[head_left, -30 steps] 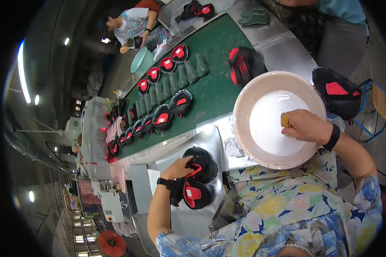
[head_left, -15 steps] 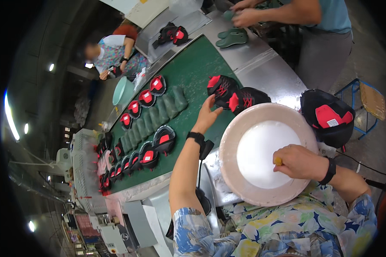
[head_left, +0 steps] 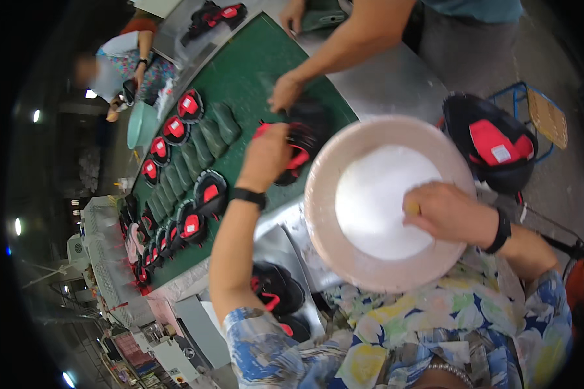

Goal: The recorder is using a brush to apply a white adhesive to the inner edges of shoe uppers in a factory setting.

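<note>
My left hand (head_left: 266, 159) is closed on the red-trimmed end of a black-and-red shoe upper (head_left: 300, 144) at the edge of the green belt. Its fingertips are partly hidden. My right hand (head_left: 440, 211) makes a fist over a wide pale basin (head_left: 324, 249). From that fist pokes the rounded yellow end (head_left: 411, 207) of something whose rest is hidden. White liquid (head_left: 376, 201) fills the basin's bottom. A co-worker's hand (head_left: 285, 93) reaches in beside a blurred dark upper (head_left: 315, 115), just beyond mine.
Rows of black-and-red uppers (head_left: 191, 225) and dark green shoe lasts (head_left: 204, 142) line the green belt (head_left: 240, 71). More uppers lie left of my lap (head_left: 279, 288) and in a black container (head_left: 493, 139) at right. A stool (head_left: 546, 118) stands behind it. Another person sits across the belt.
My left hand has closed on a shoe upper it was reaching toward. The co-worker's arm has come across the belt. My right hand stays over the basin; the whole view has shifted.
</note>
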Demonstrator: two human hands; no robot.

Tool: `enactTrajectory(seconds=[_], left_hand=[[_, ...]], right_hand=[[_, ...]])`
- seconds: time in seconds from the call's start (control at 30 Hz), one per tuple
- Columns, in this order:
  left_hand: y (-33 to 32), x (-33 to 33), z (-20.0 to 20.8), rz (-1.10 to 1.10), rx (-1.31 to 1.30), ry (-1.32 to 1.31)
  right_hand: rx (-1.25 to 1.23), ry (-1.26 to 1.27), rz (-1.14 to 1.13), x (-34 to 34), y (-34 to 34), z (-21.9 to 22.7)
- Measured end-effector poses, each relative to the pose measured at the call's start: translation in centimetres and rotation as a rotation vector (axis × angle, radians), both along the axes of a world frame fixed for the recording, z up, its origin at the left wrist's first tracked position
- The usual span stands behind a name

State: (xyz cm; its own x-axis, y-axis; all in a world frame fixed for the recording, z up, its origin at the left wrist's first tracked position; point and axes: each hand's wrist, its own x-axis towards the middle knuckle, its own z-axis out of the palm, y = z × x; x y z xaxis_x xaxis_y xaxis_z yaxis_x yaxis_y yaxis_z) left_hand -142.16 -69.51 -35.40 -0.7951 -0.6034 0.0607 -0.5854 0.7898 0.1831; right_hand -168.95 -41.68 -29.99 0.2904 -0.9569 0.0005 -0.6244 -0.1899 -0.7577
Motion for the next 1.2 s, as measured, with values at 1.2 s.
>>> enactTrajectory(seconds=[1.2], left_hand=[[20.4, 4.2, 8.8, 0.185, 0.716, 0.952]], right_hand=[[-0.424, -0.295, -0.262, 0.2, -2.9, 6.1]])
